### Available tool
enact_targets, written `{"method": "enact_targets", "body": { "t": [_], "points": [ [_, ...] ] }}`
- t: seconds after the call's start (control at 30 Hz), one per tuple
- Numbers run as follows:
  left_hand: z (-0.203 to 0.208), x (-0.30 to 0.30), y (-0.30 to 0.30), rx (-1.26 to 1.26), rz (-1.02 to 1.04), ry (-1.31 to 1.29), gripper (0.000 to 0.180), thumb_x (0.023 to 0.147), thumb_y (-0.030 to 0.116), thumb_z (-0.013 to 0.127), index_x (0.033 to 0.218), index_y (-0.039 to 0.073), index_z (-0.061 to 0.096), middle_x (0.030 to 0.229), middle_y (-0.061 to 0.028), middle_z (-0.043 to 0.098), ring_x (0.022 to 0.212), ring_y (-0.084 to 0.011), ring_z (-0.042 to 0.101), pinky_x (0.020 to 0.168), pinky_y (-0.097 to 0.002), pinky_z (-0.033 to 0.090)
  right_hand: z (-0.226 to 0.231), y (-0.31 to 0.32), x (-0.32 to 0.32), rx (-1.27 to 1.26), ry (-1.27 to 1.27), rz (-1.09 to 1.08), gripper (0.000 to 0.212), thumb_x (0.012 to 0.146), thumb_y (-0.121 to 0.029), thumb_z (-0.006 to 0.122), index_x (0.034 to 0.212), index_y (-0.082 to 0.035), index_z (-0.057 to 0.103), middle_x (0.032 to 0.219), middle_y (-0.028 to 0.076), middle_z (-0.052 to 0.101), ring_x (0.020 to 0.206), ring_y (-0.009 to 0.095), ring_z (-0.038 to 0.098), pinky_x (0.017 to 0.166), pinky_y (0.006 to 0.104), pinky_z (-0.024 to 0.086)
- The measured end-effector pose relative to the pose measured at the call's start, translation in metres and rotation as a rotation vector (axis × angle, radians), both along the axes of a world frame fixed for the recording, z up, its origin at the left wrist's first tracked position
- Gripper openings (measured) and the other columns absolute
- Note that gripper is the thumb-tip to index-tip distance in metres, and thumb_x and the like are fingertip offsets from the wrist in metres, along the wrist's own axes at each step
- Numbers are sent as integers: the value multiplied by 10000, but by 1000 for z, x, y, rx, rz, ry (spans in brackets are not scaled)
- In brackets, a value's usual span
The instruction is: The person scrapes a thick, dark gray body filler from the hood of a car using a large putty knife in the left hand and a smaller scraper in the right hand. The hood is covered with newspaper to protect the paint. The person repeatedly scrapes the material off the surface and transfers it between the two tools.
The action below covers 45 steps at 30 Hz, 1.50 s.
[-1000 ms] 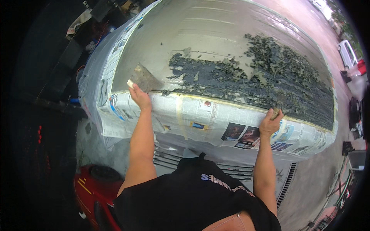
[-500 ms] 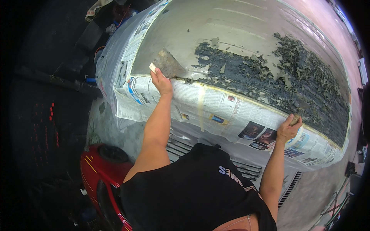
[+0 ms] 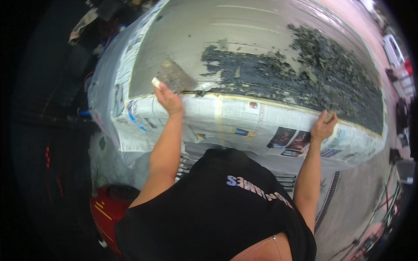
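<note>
My left hand [image 3: 169, 102] is closed on a wide flat scraper [image 3: 176, 75] with a pale end and a dirty, mottled blade. The blade rests over the bare left part of a large pale panel [image 3: 183, 32]. At the panel's near right edge, my right hand [image 3: 322, 128] grips a small brownish tool [image 3: 329, 115], perhaps another scraper; its far end blends into the dark debris. Crumpled, dark grey peeling coating [image 3: 257, 71] covers the middle and right of the panel, with loose flakes around it.
Taped newspaper [image 3: 200, 115] borders the panel's near and left edges, with clear plastic sheeting [image 3: 102, 89] hanging beyond. A red car [image 3: 104, 211] stands at lower left. A floor grate [image 3: 326, 200] runs at lower right. Clutter and a white vehicle [image 3: 393, 50] lie farther right.
The whole view has shifted, so panel and hands sit farther left in the picture. Both hands keep their grips at about the same places along the panel's near edge.
</note>
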<state>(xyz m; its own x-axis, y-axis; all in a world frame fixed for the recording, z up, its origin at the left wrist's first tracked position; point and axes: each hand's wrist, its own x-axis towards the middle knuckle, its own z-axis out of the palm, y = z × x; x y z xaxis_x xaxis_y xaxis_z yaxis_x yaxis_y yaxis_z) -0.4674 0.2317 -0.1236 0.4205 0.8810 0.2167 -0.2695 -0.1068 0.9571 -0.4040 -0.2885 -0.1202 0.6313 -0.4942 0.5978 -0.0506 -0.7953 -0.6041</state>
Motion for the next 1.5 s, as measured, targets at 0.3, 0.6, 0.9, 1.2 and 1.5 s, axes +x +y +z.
{"method": "enact_targets", "body": {
  "t": [0.3, 0.6, 0.9, 1.2, 1.5],
  "points": [
    [-11, -2, 9, 23, -60, -39, 407, 1104, 342, 439, 1279, -18, 511, 1116, -83, 565, 983, -177, 527, 887, -326, 437, -3, -6, 0, 92, -80, 96, 507, 898, -324, 756, 1250, -14, 564, 1066, 210, 692, 955, 367, 688, 839, 429, 530],
    [-3, -7, 2, 116, -51, -6, 393, 1107, 336, 421, 1212, -28, 525, 1065, -88, 560, 952, -176, 511, 879, -325, 428, 39, 8, -34, 412, 205, 547, 424, 913, -214, 768, 1220, 16, 589, 995, 95, 673, 886, 153, 617, 805, 289, 497],
    [0, -8, 2, 86, -72, -37, 393, 1108, 326, 417, 1220, -34, 526, 1095, -90, 566, 973, -176, 518, 893, -325, 431, 68, 17, -46, 138, 395, 641, 321, 911, -209, 761, 1139, 12, 719, 979, 90, 722, 913, 155, 648, 841, 290, 502],
    [1, -9, 0, 113, -46, -29, 397, 1106, 317, 416, 1242, -40, 527, 1098, -99, 573, 980, -186, 526, 903, -325, 431, 54, 8, -38, 110, 333, 621, 303, 882, -181, 783, 1115, 7, 734, 948, 110, 742, 858, 164, 679, 797, 285, 518],
    [6, -9, -3, 146, -27, -19, 377, 1106, 320, 416, 1192, -24, 546, 1004, -58, 543, 890, -155, 484, 817, -309, 418, 51, 23, -33, 83, 269, 652, 302, 874, -170, 789, 1124, -8, 738, 959, 111, 752, 883, 160, 691, 811, 285, 524]
  ]
}}
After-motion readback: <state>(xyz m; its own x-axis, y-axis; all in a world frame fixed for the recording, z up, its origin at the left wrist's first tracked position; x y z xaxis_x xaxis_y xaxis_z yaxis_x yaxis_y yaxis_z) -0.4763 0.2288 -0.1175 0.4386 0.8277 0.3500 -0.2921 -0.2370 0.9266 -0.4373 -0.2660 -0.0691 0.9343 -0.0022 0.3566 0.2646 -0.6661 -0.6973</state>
